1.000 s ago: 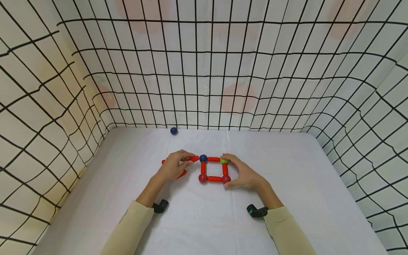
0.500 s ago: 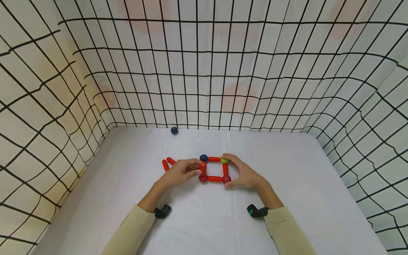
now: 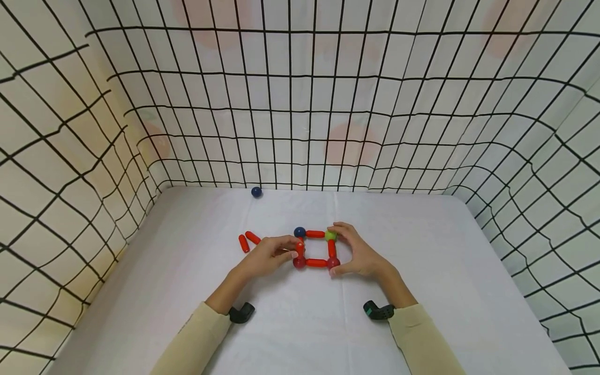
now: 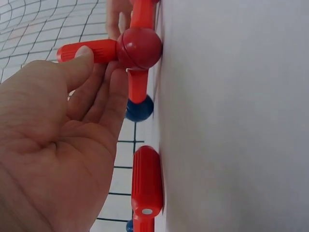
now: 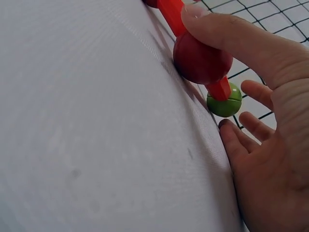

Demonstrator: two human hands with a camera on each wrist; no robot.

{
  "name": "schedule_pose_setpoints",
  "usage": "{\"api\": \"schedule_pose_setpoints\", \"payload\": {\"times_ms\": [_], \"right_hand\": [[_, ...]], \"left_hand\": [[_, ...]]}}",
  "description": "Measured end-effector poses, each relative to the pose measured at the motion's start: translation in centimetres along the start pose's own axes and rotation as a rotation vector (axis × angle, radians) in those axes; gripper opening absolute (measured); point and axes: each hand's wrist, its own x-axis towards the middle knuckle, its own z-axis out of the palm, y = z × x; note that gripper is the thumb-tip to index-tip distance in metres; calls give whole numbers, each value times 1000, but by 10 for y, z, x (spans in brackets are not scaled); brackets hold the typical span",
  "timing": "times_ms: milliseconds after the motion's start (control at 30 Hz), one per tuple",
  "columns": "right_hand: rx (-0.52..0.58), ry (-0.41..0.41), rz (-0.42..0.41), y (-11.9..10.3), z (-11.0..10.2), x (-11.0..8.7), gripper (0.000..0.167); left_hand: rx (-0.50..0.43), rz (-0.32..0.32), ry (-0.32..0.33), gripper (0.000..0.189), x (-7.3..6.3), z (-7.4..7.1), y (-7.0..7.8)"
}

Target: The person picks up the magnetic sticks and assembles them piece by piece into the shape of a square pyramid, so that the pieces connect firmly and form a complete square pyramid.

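Observation:
A flat square of red magnetic rods (image 3: 316, 263) joined by balls lies on the white cloth. Its corners are a blue ball (image 3: 299, 232), a green ball (image 5: 224, 100) and two dark red balls, one near left (image 4: 140, 48) and one near right (image 5: 203, 58). Between thumb and fingers, my left hand (image 3: 269, 255) pinches another red rod (image 4: 104, 50), which stands up from the near-left red ball with its end against it. My right hand (image 3: 358, 255) spans the square's right side, thumb on the near-right red ball, relaxed fingertips beside the green one.
Two loose red rods, one farther left (image 3: 244, 243) and one slanted (image 3: 252, 237), lie beyond the left hand. A loose dark blue ball (image 3: 256, 192) sits at the cloth's back edge. Black wire mesh (image 3: 309, 112) stands around the back and sides.
My left hand has brought its rod from beside the blue ball toward me, onto the near-left red ball, where it stands up. The right hand's fingers have shifted slightly at the green ball.

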Motion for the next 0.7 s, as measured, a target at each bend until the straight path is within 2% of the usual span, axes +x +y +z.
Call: {"api": "schedule_pose_setpoints", "payload": {"times_ms": [267,400,500,567,633,700], "right_hand": [[87,37,-66,1,-4,0,80],[71,45,-62,3,-5,0,65],[86,50,-52,4,-5,1,53],[101,55,-49,5,-5,1,47],[111,63,-47,4,-5,2,43],[107,72,-56,4,-5,2,41]], "left_hand": [[25,8,4,38,-2,0,8],[97,23,92,35,-3,-2,10],[183,0,196,32,-3,-4,10],[228,-23,240,31,-3,-5,11],[249,-46,252,32,-2,-5,11],[261,-49,236,33,-2,-5,11]]}}
